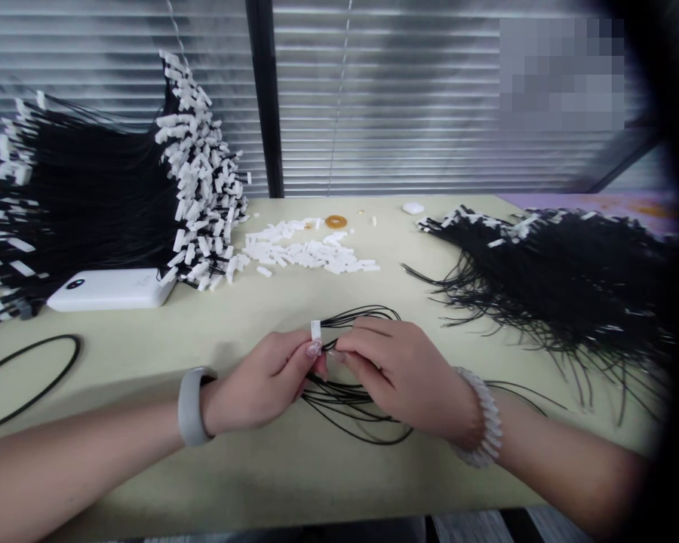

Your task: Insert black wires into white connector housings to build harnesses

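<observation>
Near the middle of the table, my left hand pinches a small white connector, which stands upright between thumb and fingers. Thin black wires run from the connector to the right and loop under both hands. Just right of the connector, my right hand is closed, its thumb and forefinger pressed together on the black wires. The fingertips of both hands are close together. A grey band circles the left wrist and a pale beaded bracelet the right one.
Behind the hands lie loose white connectors and a roll of amber tape. At the left are a tall pile of connectored wires, a white power bank and a black cable. More black wires cover the right side.
</observation>
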{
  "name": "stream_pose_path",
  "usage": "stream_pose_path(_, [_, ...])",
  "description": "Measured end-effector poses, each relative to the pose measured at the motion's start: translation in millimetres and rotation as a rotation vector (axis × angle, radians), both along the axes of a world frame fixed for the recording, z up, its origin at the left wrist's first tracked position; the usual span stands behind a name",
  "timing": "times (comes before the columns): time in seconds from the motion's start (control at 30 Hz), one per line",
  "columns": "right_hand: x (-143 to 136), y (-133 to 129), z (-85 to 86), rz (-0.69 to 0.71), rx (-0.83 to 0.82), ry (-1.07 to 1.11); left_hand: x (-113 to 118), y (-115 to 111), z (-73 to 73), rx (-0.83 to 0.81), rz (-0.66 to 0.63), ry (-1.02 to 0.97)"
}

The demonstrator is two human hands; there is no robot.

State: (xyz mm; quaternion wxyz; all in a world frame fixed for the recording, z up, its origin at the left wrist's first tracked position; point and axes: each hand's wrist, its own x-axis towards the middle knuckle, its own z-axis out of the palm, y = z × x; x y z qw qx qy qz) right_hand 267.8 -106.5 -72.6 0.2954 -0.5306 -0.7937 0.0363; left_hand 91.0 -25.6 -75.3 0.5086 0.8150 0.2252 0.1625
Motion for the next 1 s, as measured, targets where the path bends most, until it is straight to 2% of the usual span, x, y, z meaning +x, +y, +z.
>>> stream_pose_path(0.2, [-0.1, 1.1, 2.1, -0.006, 0.027, 0.015, 0.0, -0.1, -2.7, -0.071, 0.031, -0.038])
stream_pose_path(0.33, [10.6, 5.5, 12.4, -0.069, 0.14, 0.097, 2.3, 1.2, -7.1, -0.212, 0.247, -0.094])
stream_pose_path(0.47, [31.2, 10.0, 24.2, -0.257, 0.252, 0.086, 6.9, 6.3, -8.3, -0.425, 0.469, -0.258])
stream_pose_path(0.53, [38.9, 10.5, 27.6, -0.333, 0.211, 0.058, 8.6, 9.2, -7.3, -0.518, 0.535, -0.338])
stream_pose_path(0.6, [42.0, 10.1, 28.9, -0.345, 0.127, 0.004, 9.5, 11.1, -6.3, -0.57, 0.566, -0.392])
stream_pose_path(0.77, [35.5, 9.6, 26.0, -0.198, -0.193, -0.142, 9.2, 12.0, -7.4, -0.562, 0.559, -0.414])
stream_pose_path(0.83, [33.2, 10.1, 23.5, -0.183, -0.282, -0.17, 8.9, 11.9, -8.1, -0.547, 0.559, -0.41])
stream_pose_path(0.9, [33.1, 11.0, 20.4, -0.226, -0.307, -0.205, 9.0, 11.9, -8.5, -0.538, 0.559, -0.407])
stream_pose_path(1.0, [35.7, 12.2, 15.7, -0.355, -0.247, -0.287, 9.4, 12.2, -8.6, -0.531, 0.556, -0.405])
